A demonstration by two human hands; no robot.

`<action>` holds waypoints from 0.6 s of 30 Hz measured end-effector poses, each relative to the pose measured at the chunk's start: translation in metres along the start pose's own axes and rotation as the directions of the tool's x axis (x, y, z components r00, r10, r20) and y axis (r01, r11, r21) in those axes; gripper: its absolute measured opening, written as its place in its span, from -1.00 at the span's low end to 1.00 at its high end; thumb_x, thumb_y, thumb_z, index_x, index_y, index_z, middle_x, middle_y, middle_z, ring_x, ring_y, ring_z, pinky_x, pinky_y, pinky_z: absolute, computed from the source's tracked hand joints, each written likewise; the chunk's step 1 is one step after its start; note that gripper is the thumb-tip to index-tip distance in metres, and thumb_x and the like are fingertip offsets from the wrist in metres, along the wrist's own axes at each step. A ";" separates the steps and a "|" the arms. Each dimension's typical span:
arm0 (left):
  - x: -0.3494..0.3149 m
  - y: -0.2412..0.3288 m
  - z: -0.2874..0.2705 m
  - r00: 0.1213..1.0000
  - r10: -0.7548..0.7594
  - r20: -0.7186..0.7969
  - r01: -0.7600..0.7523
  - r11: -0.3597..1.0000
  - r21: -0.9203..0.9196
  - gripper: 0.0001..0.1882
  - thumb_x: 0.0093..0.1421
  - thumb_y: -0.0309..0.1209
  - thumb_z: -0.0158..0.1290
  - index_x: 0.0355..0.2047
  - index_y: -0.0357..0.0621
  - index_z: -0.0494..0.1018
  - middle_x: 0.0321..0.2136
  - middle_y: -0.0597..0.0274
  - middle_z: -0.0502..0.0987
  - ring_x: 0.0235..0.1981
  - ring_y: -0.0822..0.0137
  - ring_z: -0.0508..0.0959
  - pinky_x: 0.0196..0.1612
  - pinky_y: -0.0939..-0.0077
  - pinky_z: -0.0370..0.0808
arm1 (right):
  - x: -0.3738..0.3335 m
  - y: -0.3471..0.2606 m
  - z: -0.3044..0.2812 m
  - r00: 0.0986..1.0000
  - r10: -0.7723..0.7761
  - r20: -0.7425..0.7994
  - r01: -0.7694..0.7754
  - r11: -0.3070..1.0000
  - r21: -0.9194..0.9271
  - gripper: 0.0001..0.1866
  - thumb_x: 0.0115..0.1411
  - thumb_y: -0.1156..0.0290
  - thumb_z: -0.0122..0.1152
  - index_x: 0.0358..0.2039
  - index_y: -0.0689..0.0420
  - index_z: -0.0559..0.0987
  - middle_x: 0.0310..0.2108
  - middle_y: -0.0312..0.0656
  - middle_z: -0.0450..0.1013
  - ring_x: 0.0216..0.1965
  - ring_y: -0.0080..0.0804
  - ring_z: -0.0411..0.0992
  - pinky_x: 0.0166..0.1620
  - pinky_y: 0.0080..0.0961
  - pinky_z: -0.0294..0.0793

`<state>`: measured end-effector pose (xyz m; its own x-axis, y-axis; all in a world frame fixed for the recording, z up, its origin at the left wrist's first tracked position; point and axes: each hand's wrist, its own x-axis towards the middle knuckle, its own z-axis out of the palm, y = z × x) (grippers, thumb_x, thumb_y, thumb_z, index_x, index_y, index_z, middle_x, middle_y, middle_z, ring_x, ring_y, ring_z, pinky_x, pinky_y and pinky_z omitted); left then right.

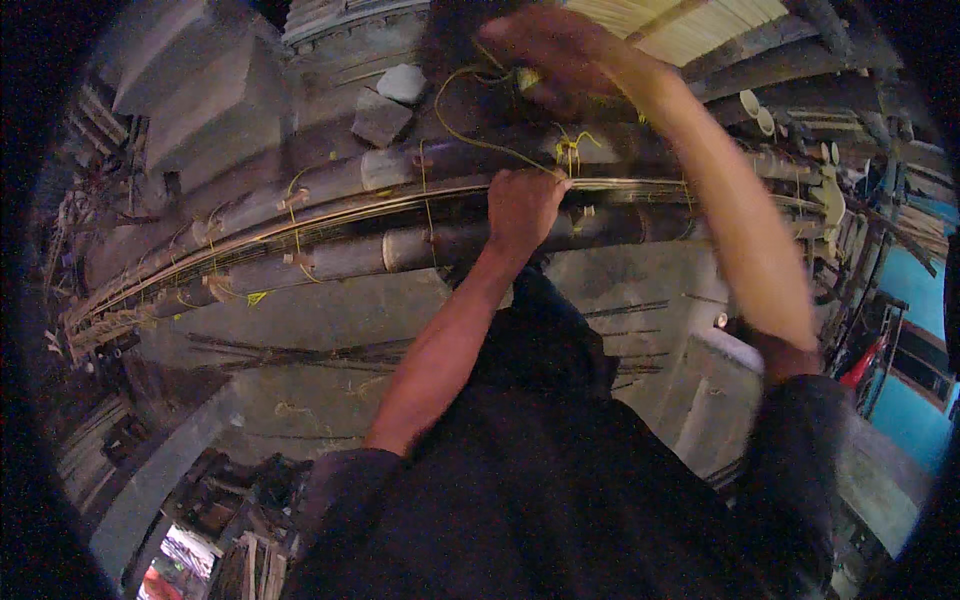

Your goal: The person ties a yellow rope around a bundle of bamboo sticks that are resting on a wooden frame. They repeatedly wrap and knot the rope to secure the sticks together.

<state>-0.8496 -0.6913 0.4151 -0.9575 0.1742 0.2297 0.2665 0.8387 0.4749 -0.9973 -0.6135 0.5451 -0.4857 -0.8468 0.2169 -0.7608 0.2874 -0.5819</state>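
Two dark bamboo poles [340, 262] with lighter bands run side by side from left to right. Between them lies a long bundle of thin rods or strips [370, 205]. My left hand [525, 208] is closed at this bundle near the middle, pinching a thin yellowish cord [480, 143] at its fingertips. From there the cord loops up and left to my right hand [560, 60], which is raised beyond the far pole, blurred, with the cord in its fingers. A bright yellow tie [572, 148] is knotted on the far pole just beyond my left hand.
Pegs and several cord ties sit along the poles. Beyond them lie a grey stone block [381, 118] and a whitish stone [402, 84]. Thin dark rods [290, 352] lie on the floor on the near side. A pale block [725, 352] stands at the right.
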 end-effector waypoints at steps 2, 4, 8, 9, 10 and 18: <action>-0.005 -0.010 0.015 0.996 0.082 -0.016 -0.082 0.996 0.031 -0.79 0.07 -0.21 0.01 -0.58 -0.01 0.50 -0.68 0.19 0.49 -0.55 0.20 0.53 -0.42 0.29 0.37 | -0.012 0.047 0.023 0.895 0.431 0.114 -0.413 0.898 -0.151 -0.76 0.21 0.26 -0.09 -0.36 0.13 0.50 -0.35 -0.24 0.44 -0.31 -0.40 0.42 -0.27 -0.49 0.38; 0.005 -0.007 0.010 0.996 0.088 0.010 -0.088 0.991 0.096 -0.79 0.08 -0.21 0.01 -0.57 -0.01 0.50 -0.66 0.17 0.50 -0.55 0.22 0.54 -0.45 0.30 0.38 | -0.052 0.110 0.071 0.809 0.588 0.028 -0.577 0.802 -0.155 -0.75 0.20 0.23 -0.11 -0.39 0.09 0.48 -0.43 -0.28 0.42 -0.37 -0.42 0.40 -0.32 -0.47 0.36; 0.009 -0.008 0.016 0.986 -0.050 0.161 0.022 0.985 0.172 -0.78 0.09 -0.22 0.00 -0.54 -0.05 0.52 -0.62 0.15 0.52 -0.53 0.17 0.54 -0.43 0.28 0.41 | -0.073 0.098 0.103 0.788 0.583 -0.200 -0.172 0.520 0.837 -0.77 0.21 0.25 -0.15 -0.44 0.07 0.44 -0.57 -0.24 0.38 -0.49 -0.34 0.35 -0.35 -0.38 0.36; 0.000 -0.008 0.014 0.970 -0.174 0.172 0.149 0.978 0.149 -0.79 0.09 -0.23 0.00 -0.52 -0.06 0.52 -0.60 0.14 0.52 -0.53 0.14 0.54 -0.40 0.27 0.42 | -0.088 0.039 0.094 0.815 0.542 -0.208 -0.146 0.538 0.830 -0.78 0.19 0.26 -0.14 -0.43 0.09 0.43 -0.56 -0.20 0.39 -0.47 -0.29 0.37 -0.35 -0.34 0.37; 0.001 0.000 0.007 0.948 -0.244 0.205 0.225 0.968 0.109 -0.79 0.09 -0.24 0.00 -0.50 -0.07 0.52 -0.58 0.13 0.53 -0.52 0.11 0.54 -0.38 0.27 0.43 | -0.119 -0.009 0.088 0.881 0.420 -0.216 -0.204 0.752 0.627 -0.78 0.18 0.26 -0.12 -0.42 0.11 0.43 -0.54 -0.17 0.40 -0.46 -0.24 0.39 -0.35 -0.30 0.38; 0.098 0.020 -0.020 0.912 -0.185 0.367 0.406 0.539 -0.738 -0.69 0.23 -0.22 -0.12 -0.37 -0.22 0.46 -0.45 0.27 0.51 -0.39 0.49 0.48 -0.31 0.56 0.39 | -0.180 -0.046 0.179 0.843 0.342 0.416 -0.459 0.860 0.224 -0.76 0.12 0.20 -0.02 -0.38 0.12 0.41 -0.48 -0.06 0.44 -0.41 -0.03 0.44 -0.34 -0.13 0.44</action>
<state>-0.9356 -0.6680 0.4643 -0.9625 0.1934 -0.1901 -0.1641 0.1426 0.9761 -0.7973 -0.5542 0.3924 -0.4904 -0.8017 -0.3417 -0.3352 0.5354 -0.7752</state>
